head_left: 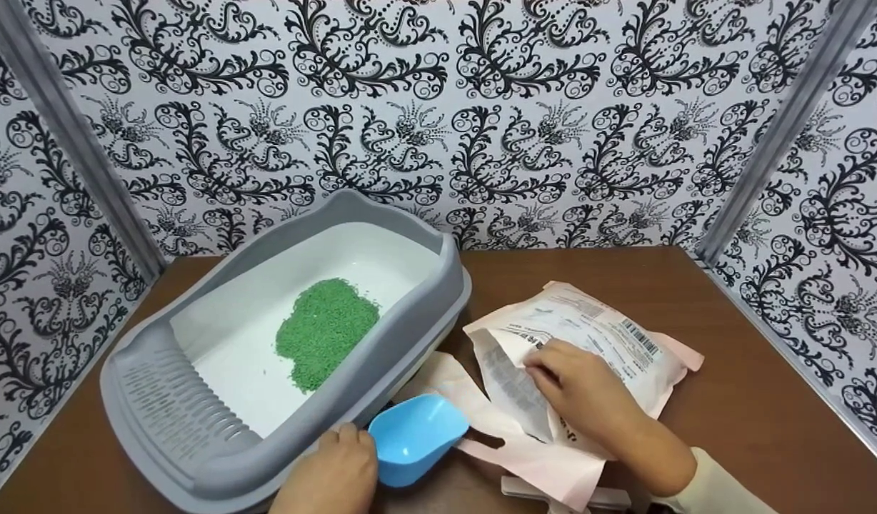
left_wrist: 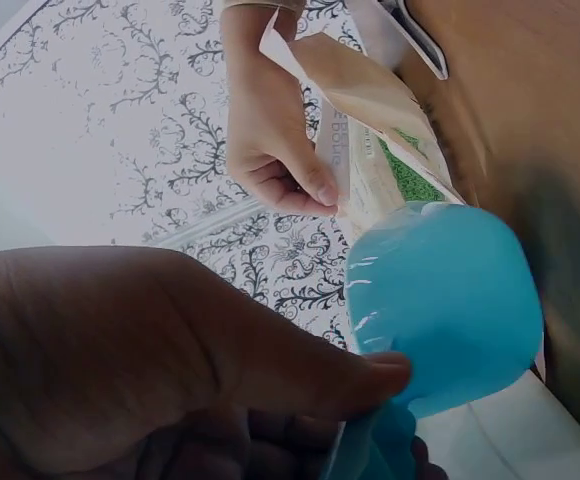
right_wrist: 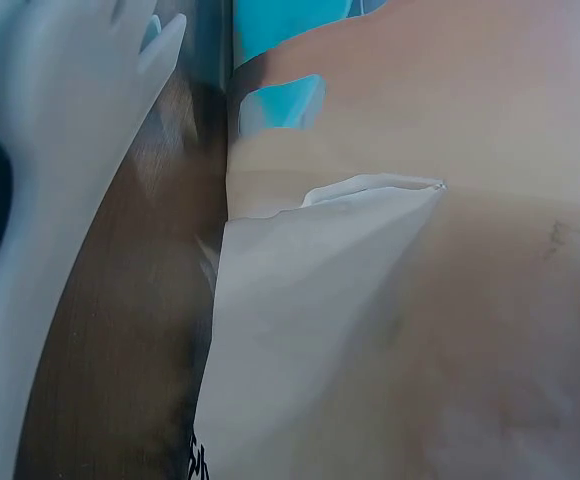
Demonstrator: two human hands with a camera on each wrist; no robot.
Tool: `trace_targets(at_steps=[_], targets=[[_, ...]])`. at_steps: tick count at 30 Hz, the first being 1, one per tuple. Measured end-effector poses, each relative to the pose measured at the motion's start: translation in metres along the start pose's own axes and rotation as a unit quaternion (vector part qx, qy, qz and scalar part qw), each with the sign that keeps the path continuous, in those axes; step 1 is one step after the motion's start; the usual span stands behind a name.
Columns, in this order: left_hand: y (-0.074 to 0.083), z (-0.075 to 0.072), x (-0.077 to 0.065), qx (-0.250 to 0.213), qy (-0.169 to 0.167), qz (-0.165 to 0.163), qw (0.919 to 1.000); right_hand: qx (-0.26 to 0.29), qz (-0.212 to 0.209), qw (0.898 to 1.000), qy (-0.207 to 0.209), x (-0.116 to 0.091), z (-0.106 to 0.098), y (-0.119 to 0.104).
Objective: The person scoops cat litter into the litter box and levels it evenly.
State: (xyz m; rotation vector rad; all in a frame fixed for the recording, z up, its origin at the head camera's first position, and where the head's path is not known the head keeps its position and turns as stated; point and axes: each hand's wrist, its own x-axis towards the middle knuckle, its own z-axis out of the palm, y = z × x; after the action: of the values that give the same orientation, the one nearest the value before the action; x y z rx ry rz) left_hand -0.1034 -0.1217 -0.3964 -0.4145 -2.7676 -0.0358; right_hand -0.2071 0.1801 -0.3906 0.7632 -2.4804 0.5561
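Observation:
My left hand (head_left: 330, 472) grips the handle of a blue scoop (head_left: 413, 435), thumb pressed on top of it in the left wrist view. The scoop's bowl is beside the torn mouth of a pale pink and white bag (head_left: 588, 321). With thumb and fingertips, my right hand (head_left: 588, 392) pinches the upper edge of that opening. Green pellets (left_wrist: 410, 175) show inside the bag in the left wrist view. To the left stands a grey and white litter box (head_left: 424, 300), with a heap of green pellets (head_left: 328, 332) on its floor.
A white, long-handled plastic object (right_wrist: 65, 190) lies by the bag, partly under its torn flap (head_left: 524, 460) in the head view. The brown table (head_left: 553, 268) meets patterned panels (head_left: 381, 128) at the back and sides.

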Motion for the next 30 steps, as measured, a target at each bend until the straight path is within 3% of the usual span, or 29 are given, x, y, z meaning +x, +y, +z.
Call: trace_targets(at_steps=[7,11,17,20,25,30], targets=[[0.0024,0.0067,-0.0026,0.006,-0.010,-0.042,0.9991,-0.003,-0.001,1.000,0.000,0.0007,-0.0001,-0.0005],[0.0012,0.0065,-0.0029,-0.012,-0.041,-0.058,0.9974,-0.002,-0.003,1.000,0.001,0.0006,0.0002,-0.0002],[-0.0029,0.0055,-0.0026,-0.038,-0.104,-0.058,0.9922,-0.003,-0.009,1.000,0.004,0.0002,0.0007,-0.0002],[-0.0029,0.0049,-0.0014,-0.044,-0.119,-0.064,0.9898,-0.006,-0.016,1.000,0.006,0.0003,0.0005,-0.0003],[-0.0010,0.0046,-0.0002,-0.038,-0.129,-0.069,0.9885,-0.011,-0.024,1.000,0.005,0.0000,0.0011,0.0006],[-0.0011,0.0045,-0.0010,-0.024,-0.116,-0.056,0.9914,-0.010,-0.022,1.000,0.001,0.0004,0.0009,0.0006]])
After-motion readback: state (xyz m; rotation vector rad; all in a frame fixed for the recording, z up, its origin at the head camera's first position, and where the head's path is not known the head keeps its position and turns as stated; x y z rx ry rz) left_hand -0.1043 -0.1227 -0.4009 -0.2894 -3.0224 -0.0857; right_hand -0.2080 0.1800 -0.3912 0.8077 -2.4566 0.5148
